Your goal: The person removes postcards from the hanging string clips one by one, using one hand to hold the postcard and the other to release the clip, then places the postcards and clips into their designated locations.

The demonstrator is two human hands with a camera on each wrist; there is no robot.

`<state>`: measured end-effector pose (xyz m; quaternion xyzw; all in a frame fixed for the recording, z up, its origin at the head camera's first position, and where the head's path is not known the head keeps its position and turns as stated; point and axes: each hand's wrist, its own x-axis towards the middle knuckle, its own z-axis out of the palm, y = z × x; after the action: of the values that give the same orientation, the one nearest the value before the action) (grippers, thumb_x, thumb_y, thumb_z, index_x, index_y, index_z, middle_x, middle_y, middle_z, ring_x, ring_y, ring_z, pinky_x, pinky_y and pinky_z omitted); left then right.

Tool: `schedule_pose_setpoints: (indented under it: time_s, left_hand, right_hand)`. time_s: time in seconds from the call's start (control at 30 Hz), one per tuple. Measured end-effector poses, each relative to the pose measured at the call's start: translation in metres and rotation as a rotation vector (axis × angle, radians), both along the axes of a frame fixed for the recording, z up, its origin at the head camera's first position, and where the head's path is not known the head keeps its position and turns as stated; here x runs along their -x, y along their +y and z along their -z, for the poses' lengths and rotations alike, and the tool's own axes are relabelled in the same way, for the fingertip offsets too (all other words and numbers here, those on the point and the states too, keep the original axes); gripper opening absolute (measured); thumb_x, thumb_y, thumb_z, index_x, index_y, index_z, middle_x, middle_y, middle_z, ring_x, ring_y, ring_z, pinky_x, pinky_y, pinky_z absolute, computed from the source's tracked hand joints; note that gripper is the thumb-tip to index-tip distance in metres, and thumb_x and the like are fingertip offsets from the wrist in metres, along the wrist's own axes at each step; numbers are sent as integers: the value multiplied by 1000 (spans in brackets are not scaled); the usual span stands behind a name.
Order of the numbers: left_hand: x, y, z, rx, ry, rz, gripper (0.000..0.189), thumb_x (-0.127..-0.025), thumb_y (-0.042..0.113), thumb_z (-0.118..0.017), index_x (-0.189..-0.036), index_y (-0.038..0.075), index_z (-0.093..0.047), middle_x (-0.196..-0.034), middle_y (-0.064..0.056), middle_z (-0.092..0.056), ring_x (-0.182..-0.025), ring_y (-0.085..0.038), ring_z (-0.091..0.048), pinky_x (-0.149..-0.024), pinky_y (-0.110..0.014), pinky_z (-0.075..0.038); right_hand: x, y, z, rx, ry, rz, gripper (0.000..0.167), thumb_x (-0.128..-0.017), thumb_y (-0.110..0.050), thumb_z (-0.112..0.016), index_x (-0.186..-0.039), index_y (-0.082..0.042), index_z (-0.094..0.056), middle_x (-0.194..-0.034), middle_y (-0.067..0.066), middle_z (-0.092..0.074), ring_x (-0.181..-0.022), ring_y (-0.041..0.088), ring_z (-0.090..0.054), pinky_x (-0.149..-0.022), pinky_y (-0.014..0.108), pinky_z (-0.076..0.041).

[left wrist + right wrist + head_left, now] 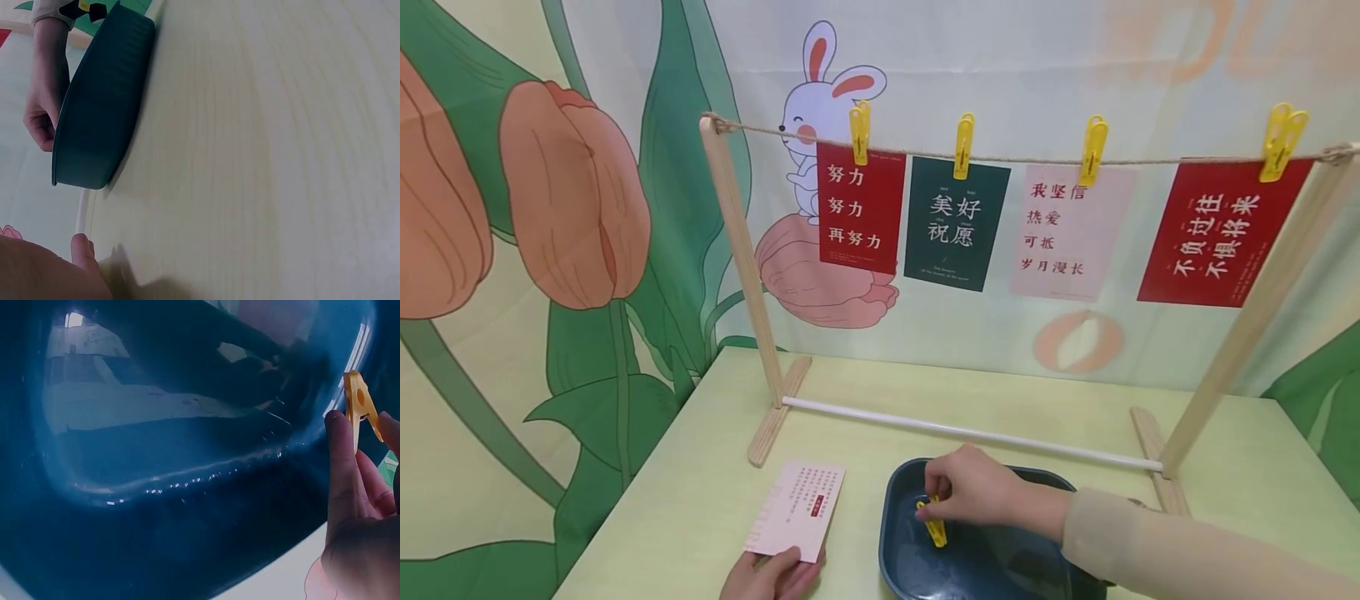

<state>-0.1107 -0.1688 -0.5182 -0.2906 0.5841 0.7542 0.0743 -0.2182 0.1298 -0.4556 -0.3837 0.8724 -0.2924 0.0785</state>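
My right hand (973, 487) pinches a yellow clothespin (934, 527) between thumb and fingers, inside the dark blue basin (889, 533). In the right wrist view the clothespin (355, 403) sits upright between the fingertips, with the shiny basin floor (156, 444) beside it. At the front of the table, my left hand (775, 575) holds a pale pink card (790, 508) by its near edge, thumb on top and fingers under it. The card bears small printed text and a red block. Only part of the left hand (50, 272) shows in the left wrist view; its card is out of sight there.
A wooden frame (745, 267) with a white crossbar (970, 433) stands behind the basin. From its twine hang a red card (859, 208), a green card (955, 225), a pink card (1063, 233) and another red card (1217, 233), each under a yellow clothespin.
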Motion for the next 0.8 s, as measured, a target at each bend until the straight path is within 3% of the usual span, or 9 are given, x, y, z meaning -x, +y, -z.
schedule_pose_setpoints:
  time_s: [0.13,0.4,0.57,0.8]
  left_hand:
    - [-2,-5,0,16,-49,54,51,-108,3,-54,-150,-19,-35,-96,-16,-77,-87,-27,-80,-85,-36,-66]
    - [-1,-11,-10,-59,-188,146,44,-116,17,-39,-134,-23,-48,-95,-17,-79,-94,-26,-80,-93,-34,-63]
    - [-2,-12,-13,-63,-224,216,49,-117,20,-34,-133,-22,-51,-97,-16,-80,-98,-26,-80,-97,-35,-61]
    - [-6,-14,-15,-67,-249,236,51,-117,22,-34,-139,-21,-48,-100,-16,-80,-101,-28,-80,-102,-39,-59]
  right_hand:
    - [0,-2,3,-9,-52,25,24,-88,-28,-90,-79,-18,-71,-68,-15,-69,-54,-5,-58,-57,17,-52]
    - [1,-5,7,1,-114,40,21,-92,-28,-87,-77,-18,-75,-67,-13,-72,-47,-3,-60,-50,19,-53]
    - [2,-6,10,-28,-144,34,18,-94,-24,-85,-78,-18,-79,-68,-12,-74,-48,0,-62,-48,20,-53]
    - [2,-3,12,-15,-203,38,19,-94,-19,-84,-78,-13,-77,-64,-7,-71,-48,4,-65,-48,21,-56]
